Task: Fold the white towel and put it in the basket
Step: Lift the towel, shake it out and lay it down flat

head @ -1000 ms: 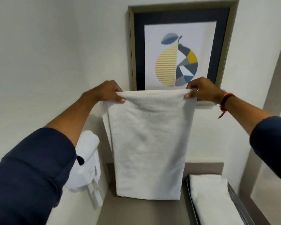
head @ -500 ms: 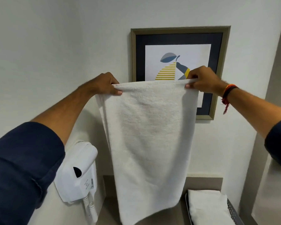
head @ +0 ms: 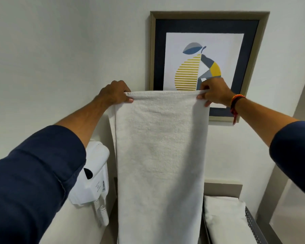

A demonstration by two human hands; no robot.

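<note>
The white towel (head: 159,164) hangs straight down in front of me, doubled lengthwise, and its lower end runs out of the bottom of the view. My left hand (head: 115,93) pinches its top left corner. My right hand (head: 214,93) pinches the top right corner, so the top edge is stretched level between them. A grey perforated metal basket (head: 253,224) stands at the lower right, partly hidden behind the towel, with a folded white towel (head: 224,219) lying in it.
A white wall-mounted hair dryer (head: 93,176) with a coiled cord sits on the left wall near my left sleeve. A framed pear picture (head: 206,55) hangs on the wall behind the towel. A beige shelf back edge (head: 222,189) shows above the basket.
Both hands have raised the towel so that it hangs full length, its bottom edge now out of view. The view has tilted upward, showing more of the picture and the hair dryer.
</note>
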